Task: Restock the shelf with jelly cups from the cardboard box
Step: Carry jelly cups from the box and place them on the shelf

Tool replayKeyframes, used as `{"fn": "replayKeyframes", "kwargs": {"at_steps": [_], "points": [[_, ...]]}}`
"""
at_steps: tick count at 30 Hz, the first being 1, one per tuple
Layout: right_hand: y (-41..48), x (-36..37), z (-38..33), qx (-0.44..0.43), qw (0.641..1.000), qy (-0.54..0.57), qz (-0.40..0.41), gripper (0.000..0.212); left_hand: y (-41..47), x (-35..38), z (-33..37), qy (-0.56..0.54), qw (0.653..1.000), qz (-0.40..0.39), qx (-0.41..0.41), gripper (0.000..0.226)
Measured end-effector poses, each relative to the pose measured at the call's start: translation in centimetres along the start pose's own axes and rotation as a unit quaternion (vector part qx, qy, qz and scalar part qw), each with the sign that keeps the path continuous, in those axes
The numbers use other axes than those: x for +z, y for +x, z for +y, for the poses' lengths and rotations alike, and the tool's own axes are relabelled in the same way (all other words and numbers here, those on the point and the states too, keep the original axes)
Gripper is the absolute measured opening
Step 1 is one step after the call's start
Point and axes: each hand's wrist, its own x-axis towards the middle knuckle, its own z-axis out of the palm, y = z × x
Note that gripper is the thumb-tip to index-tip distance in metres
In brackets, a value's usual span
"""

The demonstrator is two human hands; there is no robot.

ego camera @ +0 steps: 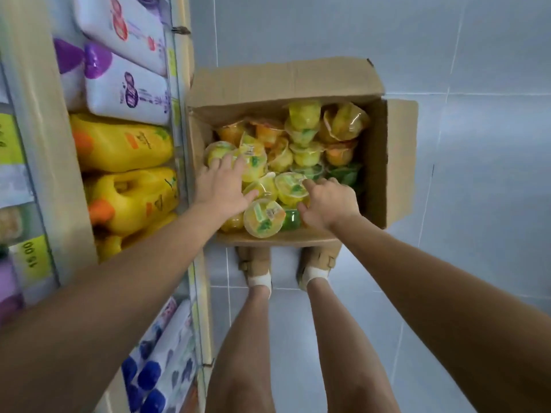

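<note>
An open cardboard box stands on the floor in front of my feet, filled with several clear jelly cups in yellow, orange and green. My left hand lies flat on the cups at the box's left side, fingers spread, holding nothing. My right hand reaches into the near right part, with its fingers touching a yellow jelly cup; no grip on it shows. Another yellow cup lies tilted at the near edge between my hands. The shelf runs along the left.
The shelf holds yellow jugs with orange caps, white packs with purple print and white-and-blue packs lower down. A yellow price tag sits on the shelf edge. Grey tiled floor spreads to the right of the box.
</note>
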Motion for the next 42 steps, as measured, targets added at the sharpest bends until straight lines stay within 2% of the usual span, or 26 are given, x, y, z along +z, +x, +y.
{"fn": "replayKeyframes", "kwargs": {"at_steps": [7,11,16,20,24,31,36,42], "points": [[5.9,5.5,0.4,0.048,0.998,0.009,-0.048,0.063,5.7,3.8,-1.0,-0.064,0.995,-0.026,-0.069,0.090],[7.6,7.2,0.3,0.075,0.995,0.016,-0.069,0.074,7.0,4.7,-1.1,-0.055,0.997,-0.009,-0.056,0.086],[8.5,8.3,0.4,0.093,0.992,0.044,-0.072,0.082,8.4,5.4,-0.8,-0.074,0.997,-0.018,-0.032,0.092],[8.4,8.8,0.1,0.113,0.984,0.129,-0.049,0.079,8.8,5.4,0.0,-0.126,0.991,-0.017,-0.045,0.089],[8.3,9.1,-0.2,0.133,0.958,0.253,-0.037,0.075,8.4,5.7,0.1,-0.201,0.977,-0.012,-0.068,0.085],[6.5,7.2,0.3,0.140,0.935,0.325,-0.012,0.068,7.3,3.8,-0.6,-0.301,0.946,-0.048,-0.108,0.073],[3.5,3.4,1.0,0.137,0.925,0.355,0.011,0.065,3.9,0.3,-0.5,-0.334,0.937,-0.078,-0.074,0.065],[-2.0,-3.6,1.4,0.106,0.914,0.389,0.052,0.063,-2.1,-6.0,1.7,-0.383,0.921,-0.064,-0.025,0.058]]}}
